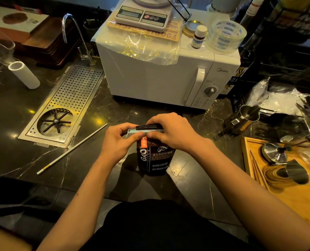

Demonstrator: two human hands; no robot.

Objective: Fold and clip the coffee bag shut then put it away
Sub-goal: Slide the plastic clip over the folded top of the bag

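Note:
A black coffee bag (155,159) with white lettering and an orange label stands upright on the dark marble counter, near its front edge. Its top is folded over. A long pale blue clip (144,132) lies across the fold. My left hand (120,140) pinches the clip's left end, thumb and fingers around it. My right hand (172,132) presses down on the clip's right part and the folded bag top, covering them. Whether the clip is snapped closed is hidden by my fingers.
A white microwave (161,77) stands right behind the bag, with a scale (143,16), tape roll (226,36) and small bottle on top. A perforated metal drain tray (65,105) and a white stick (72,148) lie left. A steel pitcher (242,117) and wooden tray (295,187) sit right.

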